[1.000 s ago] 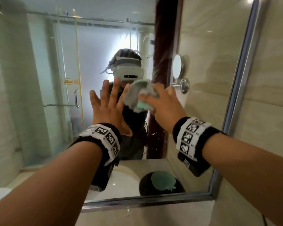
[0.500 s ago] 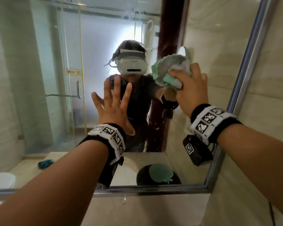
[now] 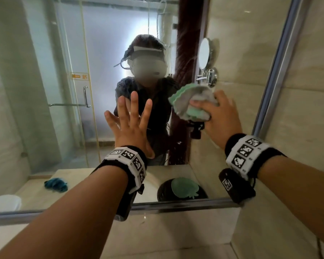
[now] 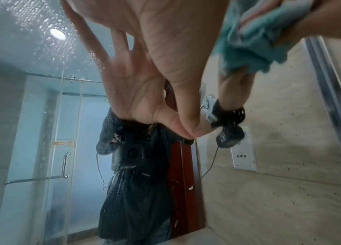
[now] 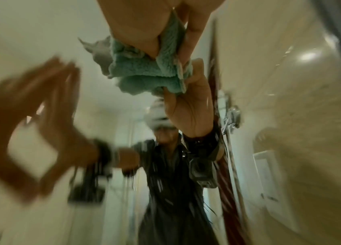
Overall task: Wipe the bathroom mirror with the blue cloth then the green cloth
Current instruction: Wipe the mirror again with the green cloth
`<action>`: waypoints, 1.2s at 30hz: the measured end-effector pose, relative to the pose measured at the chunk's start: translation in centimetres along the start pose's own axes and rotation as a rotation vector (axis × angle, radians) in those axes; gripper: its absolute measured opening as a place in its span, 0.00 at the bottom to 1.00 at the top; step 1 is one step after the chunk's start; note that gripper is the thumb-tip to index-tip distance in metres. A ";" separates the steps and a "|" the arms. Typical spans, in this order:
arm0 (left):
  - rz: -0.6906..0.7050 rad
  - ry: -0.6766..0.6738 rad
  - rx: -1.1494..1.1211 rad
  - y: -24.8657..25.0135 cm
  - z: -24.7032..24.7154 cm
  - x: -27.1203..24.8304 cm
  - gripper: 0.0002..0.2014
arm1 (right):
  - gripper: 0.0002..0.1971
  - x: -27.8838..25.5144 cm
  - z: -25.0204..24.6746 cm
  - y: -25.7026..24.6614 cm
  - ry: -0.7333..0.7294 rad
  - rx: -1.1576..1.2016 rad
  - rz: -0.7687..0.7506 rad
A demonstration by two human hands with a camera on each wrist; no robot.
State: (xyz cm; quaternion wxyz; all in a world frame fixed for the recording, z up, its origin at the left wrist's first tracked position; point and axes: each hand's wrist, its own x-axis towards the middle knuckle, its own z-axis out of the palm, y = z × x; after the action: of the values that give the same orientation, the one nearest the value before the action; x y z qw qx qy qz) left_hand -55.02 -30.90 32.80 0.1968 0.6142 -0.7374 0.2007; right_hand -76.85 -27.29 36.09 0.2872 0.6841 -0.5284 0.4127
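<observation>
The large wall mirror fills the head view, framed in metal. My right hand grips the bunched green and grey cloth and holds it against the glass right of centre. The same green cloth shows pinched between thumb and fingers in the blurred right wrist view, and at the top right as the cloth in the left wrist view. My left hand lies flat on the mirror with fingers spread; its palm meets its own reflection. The blue cloth appears only as a reflection, lying on the counter at lower left.
The mirror's metal frame runs up the right side, with tiled wall beyond. Reflected are a glass shower door, a round wall-mounted shaving mirror, a dark round object with a green lid, and a wall socket.
My right hand swept the green cloth from mid-mirror up and right, and has now come back down and slightly left. The left hand stays flat on the glass.
</observation>
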 end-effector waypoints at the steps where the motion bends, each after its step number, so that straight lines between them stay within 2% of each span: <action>1: -0.004 -0.008 0.000 0.1 0.0 0.0 0.74 | 0.22 1.2 -0.8 0.4 0.061 0.048 0.082; 3: -0.012 -0.014 0.005 0.4 0.0 0.0 0.74 | 0.20 2.5 -1.5 0.3 0.140 0.112 0.140; 5: -0.017 -0.010 0.007 0.5 0.1 0.0 0.75 | 0.21 1.9 -1.0 -0.5 0.084 0.059 0.142; 6: -0.016 -0.008 0.003 0.5 0.2 0.1 0.75 | 0.23 0.8 -0.5 -1.1 0.001 -0.002 0.114; 9: -0.014 -0.017 -0.008 0.5 0.1 -0.1 0.75 | 0.28 -3.4 1.3 -2.7 -0.306 -0.095 -0.104; 11: -0.013 -0.025 0.001 0.5 0.1 -0.1 0.74 | 0.27 -4.9 1.8 -2.6 -0.512 -0.072 -0.078; 12: -0.010 -0.027 0.004 0.4 0.1 -0.1 0.74 | 0.27 -5.2 1.7 -2.4 -0.537 -0.055 -0.057; 13: -0.007 -0.028 0.004 0.4 -0.1 -0.2 0.73 | 0.27 -5.0 1.7 -2.2 -0.503 -0.045 -0.067; 15: -0.005 -0.031 0.001 0.4 -0.3 -0.3 0.73 | 0.27 -4.1 1.4 -2.1 -0.335 -0.037 -0.086; 18: -0.008 -0.034 -0.001 0.4 -0.3 -0.4 0.73 | 0.25 0.1 -0.6 -1.0 -0.025 0.002 0.081; 20: -0.007 -0.048 -0.002 0.4 -0.4 -0.4 0.73 | 0.24 4.0 -3.0 -0.2 0.131 0.037 0.149; 23: -0.011 -0.056 0.008 0.4 -0.5 -0.2 0.74 | 0.24 7.9 -5.6 0.9 0.263 0.055 0.206; 26: -0.014 -0.067 0.000 0.5 -0.7 -0.3 0.74 | 0.24 7.6 -5.0 1.0 0.266 0.023 0.226; 28: -0.015 -0.075 -0.010 0.4 -0.8 -0.2 0.74 | 0.21 5.9 -3.6 0.6 0.210 0.045 0.200; 30: -0.017 -0.083 -0.009 0.4 -0.9 -0.2 0.75 | 0.16 3.3 -2.4 -0.5 0.088 0.163 0.197; 31: -0.016 -0.086 -0.006 0.5 -0.9 -0.2 0.75 | 0.18 1.7 -1.7 -1.1 -0.018 0.141 0.164; 34: -0.024 -0.093 -0.001 0.6 -0.6 -0.3 0.75 | 0.27 -2.5 -0.8 -2.2 -0.470 -0.072 0.018; 36: -0.029 -0.090 -0.003 0.5 -0.2 -0.3 0.74 | 0.26 -4.0 -0.4 -1.9 -0.624 -0.077 -0.063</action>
State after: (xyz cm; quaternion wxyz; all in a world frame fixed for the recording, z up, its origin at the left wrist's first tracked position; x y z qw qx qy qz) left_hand -55.41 -30.47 32.79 0.1674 0.6330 -0.7368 0.1687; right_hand -75.54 -24.54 32.92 0.1497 0.7824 -0.5846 0.1536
